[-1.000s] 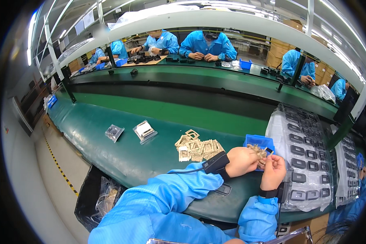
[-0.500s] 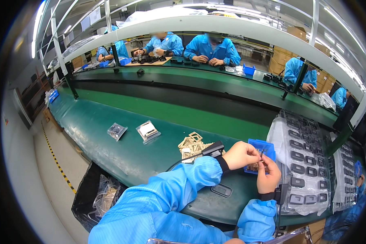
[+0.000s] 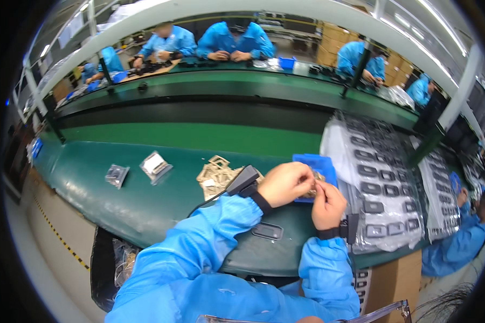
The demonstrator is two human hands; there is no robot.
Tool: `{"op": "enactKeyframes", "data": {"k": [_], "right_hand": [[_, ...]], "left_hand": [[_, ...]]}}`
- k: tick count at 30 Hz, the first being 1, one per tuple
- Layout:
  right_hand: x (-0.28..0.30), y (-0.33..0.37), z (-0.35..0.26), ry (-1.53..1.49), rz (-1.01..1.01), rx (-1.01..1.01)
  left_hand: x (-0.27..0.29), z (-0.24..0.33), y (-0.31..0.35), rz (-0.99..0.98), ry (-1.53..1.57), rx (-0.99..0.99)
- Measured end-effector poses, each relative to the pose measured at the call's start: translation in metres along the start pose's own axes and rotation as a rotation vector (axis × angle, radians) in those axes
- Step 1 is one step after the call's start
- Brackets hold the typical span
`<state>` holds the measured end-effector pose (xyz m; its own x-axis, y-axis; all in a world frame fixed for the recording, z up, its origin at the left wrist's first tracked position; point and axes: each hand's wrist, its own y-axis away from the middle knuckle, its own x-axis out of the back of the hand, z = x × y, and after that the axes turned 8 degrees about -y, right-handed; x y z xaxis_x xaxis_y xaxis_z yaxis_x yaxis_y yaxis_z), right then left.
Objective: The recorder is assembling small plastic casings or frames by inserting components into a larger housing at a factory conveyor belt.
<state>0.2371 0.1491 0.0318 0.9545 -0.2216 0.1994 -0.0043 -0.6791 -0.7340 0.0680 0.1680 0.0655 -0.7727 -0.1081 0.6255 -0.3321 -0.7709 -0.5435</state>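
My left hand [image 3: 286, 183] and my right hand [image 3: 328, 203] meet over a small blue tray [image 3: 310, 161] on the green workbench [image 3: 145, 204]. Between the fingertips of both hands sits a small tan part [image 3: 312, 188], too small to make out. Both arms wear blue sleeves and black wrist straps. A black device [image 3: 243, 180] with a cable sits on my left wrist. A heap of tan frame-like pieces [image 3: 214, 175] lies just left of my hands. A dark rectangular part [image 3: 268, 231] lies on the bench under my left forearm.
Clear plastic trays of dark parts [image 3: 380, 177] cover the bench to the right. Two small bagged items [image 3: 156, 165] [image 3: 116, 175] lie to the left. Several people in blue coats work across the far bench [image 3: 226, 43]; another person [image 3: 461, 242] sits at my right.
The view has shifted left and my hands have come closer together over the blue tray, fingertips now touching around the small part.
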Motion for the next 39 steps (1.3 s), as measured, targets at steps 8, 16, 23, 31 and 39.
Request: {"op": "enactKeyframes", "data": {"k": [8, 16, 23, 31, 39], "right_hand": [[0.001, -0.002, 0.011, 0.022, 0.364, -0.126], [0.006, -0.001, -0.006, 0.119, 0.174, 0.089], [0.018, 0.030, -0.050, -0.275, -0.320, -0.137], [0.021, 0.076, -0.067, -0.398, -0.689, -0.261], [-0.001, 0.077, -0.066, -0.075, -0.430, -0.185]], "left_hand": [[-0.011, -0.023, -0.004, 0.093, -0.324, -0.147], [0.006, 0.024, 0.002, 0.004, 0.306, 0.253], [0.045, 0.023, 0.066, -0.033, 0.235, 0.058], [0.059, 0.021, 0.143, -0.292, 0.449, 0.253], [0.058, 0.002, 0.145, -0.241, 0.119, 0.126]]}}
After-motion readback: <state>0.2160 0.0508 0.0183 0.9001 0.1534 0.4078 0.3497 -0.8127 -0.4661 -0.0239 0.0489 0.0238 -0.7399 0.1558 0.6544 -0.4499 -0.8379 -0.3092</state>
